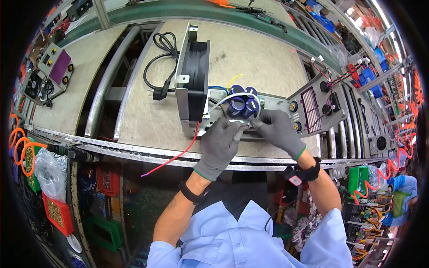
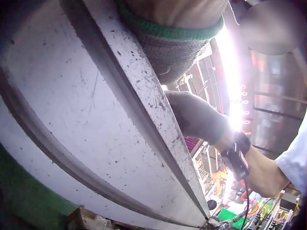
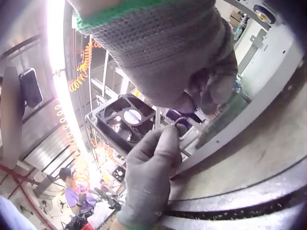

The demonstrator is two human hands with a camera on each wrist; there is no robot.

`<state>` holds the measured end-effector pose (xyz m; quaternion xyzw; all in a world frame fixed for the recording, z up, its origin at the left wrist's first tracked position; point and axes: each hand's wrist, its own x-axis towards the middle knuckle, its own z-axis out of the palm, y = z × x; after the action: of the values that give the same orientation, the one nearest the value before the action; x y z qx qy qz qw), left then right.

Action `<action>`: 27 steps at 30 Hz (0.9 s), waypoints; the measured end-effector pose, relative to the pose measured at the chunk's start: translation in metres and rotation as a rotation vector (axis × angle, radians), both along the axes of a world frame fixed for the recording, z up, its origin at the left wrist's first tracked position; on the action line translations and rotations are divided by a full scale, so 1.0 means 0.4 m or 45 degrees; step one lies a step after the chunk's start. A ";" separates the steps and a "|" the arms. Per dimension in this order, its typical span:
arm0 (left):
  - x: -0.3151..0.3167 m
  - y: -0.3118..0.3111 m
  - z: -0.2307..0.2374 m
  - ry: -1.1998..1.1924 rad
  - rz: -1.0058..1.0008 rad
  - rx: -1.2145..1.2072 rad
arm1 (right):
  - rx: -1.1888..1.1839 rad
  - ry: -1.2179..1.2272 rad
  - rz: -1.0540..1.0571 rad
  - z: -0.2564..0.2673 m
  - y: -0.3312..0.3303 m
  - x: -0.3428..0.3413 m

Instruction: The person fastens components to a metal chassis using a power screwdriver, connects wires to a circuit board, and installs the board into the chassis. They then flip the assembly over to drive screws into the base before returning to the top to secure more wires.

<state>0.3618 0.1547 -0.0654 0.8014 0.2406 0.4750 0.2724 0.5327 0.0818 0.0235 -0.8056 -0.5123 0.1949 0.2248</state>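
Both hands wear grey knit gloves and meet in front of a cluster of dark blue capacitors (image 1: 237, 107) on an open metal chassis (image 1: 275, 103). A white wire (image 1: 257, 99) loops round the capacitors and runs down to the fingers. My left hand (image 1: 219, 142) pinches a thin pale wire (image 3: 181, 119) between thumb and forefinger. The right hand (image 1: 280, 130) has curled fingers close beside it, gripping the wire's other part; its fingertips are partly hidden. A black fan (image 1: 196, 80) stands upright in a metal panel, left of the capacitors. From its foot a red wire (image 1: 172, 160) hangs over the table edge.
A black power cord (image 1: 156, 62) lies behind the fan panel. At the right, a panel with a slotted vent (image 1: 310, 109) leans outward with connectors. Metal rollers (image 1: 109, 85) flank the worktable (image 1: 250, 49). Below are parts bins (image 1: 58, 212) and orange coiled hoses (image 1: 18, 138).
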 end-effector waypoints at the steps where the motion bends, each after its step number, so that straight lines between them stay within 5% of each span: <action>1: 0.000 0.000 0.001 0.001 -0.004 -0.005 | -0.034 0.041 0.033 0.000 0.008 0.011; 11: -0.057 -0.029 0.053 0.120 -0.081 -0.039 | -0.744 -0.032 0.222 0.069 0.098 0.056; 15: -0.189 -0.047 0.090 0.230 0.158 0.072 | -0.674 -0.395 0.313 0.120 0.077 0.016; 20: -0.359 -0.024 0.081 0.724 0.486 0.027 | -0.430 -0.260 0.110 0.046 0.041 0.066; 25: -0.364 -0.061 0.069 0.661 0.138 -0.248 | 0.032 0.012 0.022 0.008 -0.096 -0.020; 27: -0.319 -0.099 0.069 0.487 -0.114 -0.553 | -0.036 0.173 0.268 -0.002 -0.153 -0.080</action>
<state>0.2341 0.1152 -0.0379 0.8091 0.3481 0.2403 0.4079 0.5009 0.0207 0.0227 -0.7354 -0.5749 0.2787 0.2260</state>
